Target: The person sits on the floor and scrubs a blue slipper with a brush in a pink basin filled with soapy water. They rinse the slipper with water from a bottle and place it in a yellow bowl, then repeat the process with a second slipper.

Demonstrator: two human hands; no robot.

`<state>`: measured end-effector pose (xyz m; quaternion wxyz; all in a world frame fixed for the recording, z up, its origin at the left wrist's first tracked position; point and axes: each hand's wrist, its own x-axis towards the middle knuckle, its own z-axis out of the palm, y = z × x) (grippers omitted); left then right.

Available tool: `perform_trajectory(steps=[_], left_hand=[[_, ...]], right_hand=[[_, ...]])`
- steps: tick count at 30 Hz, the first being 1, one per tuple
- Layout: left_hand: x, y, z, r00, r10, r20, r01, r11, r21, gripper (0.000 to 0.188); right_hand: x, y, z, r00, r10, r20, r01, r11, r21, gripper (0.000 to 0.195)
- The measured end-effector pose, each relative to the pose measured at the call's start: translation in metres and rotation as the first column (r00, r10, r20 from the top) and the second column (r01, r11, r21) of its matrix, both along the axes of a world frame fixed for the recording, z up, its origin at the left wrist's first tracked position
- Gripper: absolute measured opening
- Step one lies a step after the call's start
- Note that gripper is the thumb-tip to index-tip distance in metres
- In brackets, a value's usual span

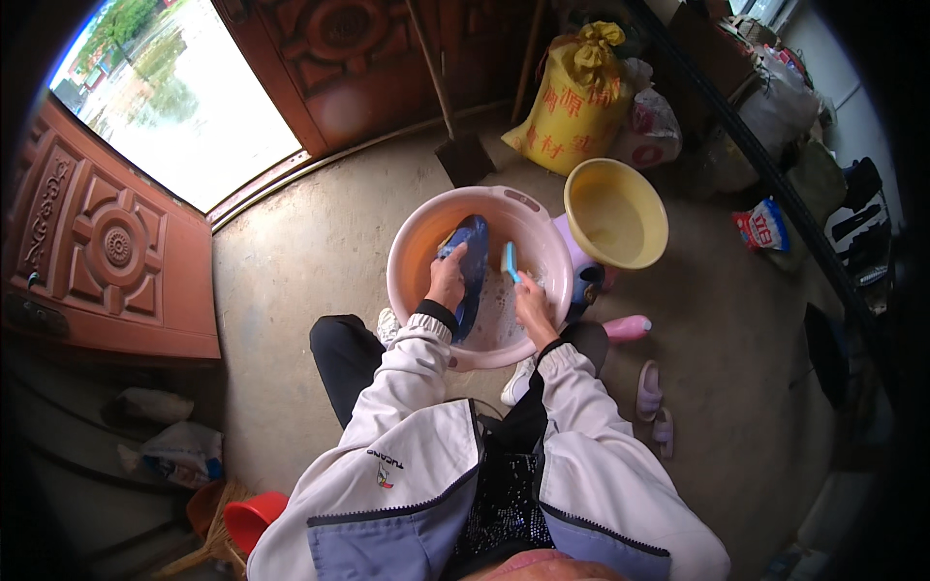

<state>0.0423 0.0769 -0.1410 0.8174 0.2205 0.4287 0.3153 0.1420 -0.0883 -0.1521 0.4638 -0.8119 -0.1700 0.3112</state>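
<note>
My left hand grips a dark blue shoe or slipper, tilted on its side inside a large pink plastic basin. In my right hand is a small light-blue scrubbing brush. Its pale bristles face left towards the blue footwear, with a gap between them. Sudsy water covers the basin's bottom. The basin stands between my knees, and my right wrist crosses its near right rim. My left fingers are partly hidden behind the footwear's upper edge.
A yellow basin of cloudy water adjoins the pink basin's right side. A pink cylindrical object and lilac slippers lie right. Ahead stand a shovel and a tied yellow sack. A carved door opens at left.
</note>
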Motion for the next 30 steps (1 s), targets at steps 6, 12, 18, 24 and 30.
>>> perform_trajectory(steps=[6,12,18,24,30], left_hand=[[0.001,0.012,-0.003,1.000,-0.023,0.007,0.023,0.997,-0.076,0.022],[0.004,0.023,-0.015,1.000,-0.002,-0.010,0.002,0.998,-0.061,0.028],[0.006,0.028,-0.018,1.000,-0.026,-0.006,0.025,0.996,-0.090,0.032],[0.003,0.022,-0.010,1.000,-0.007,0.002,0.007,0.996,-0.088,0.027],[0.007,0.019,-0.021,0.999,-0.006,-0.043,0.004,0.999,-0.051,0.030]], right_hand=[[-0.058,-0.011,0.051,0.784,0.221,0.581,-0.338,0.936,0.100,0.032],[-0.011,0.049,0.071,0.810,0.201,0.551,-0.278,0.959,0.058,0.030],[-0.051,-0.004,0.042,0.703,0.151,0.695,-0.380,0.906,0.188,0.031],[-0.014,0.049,0.078,0.752,0.294,0.590,-0.273,0.954,-0.127,0.033],[-0.056,-0.005,0.045,0.663,0.235,0.711,-0.402,0.913,0.072,0.030]])
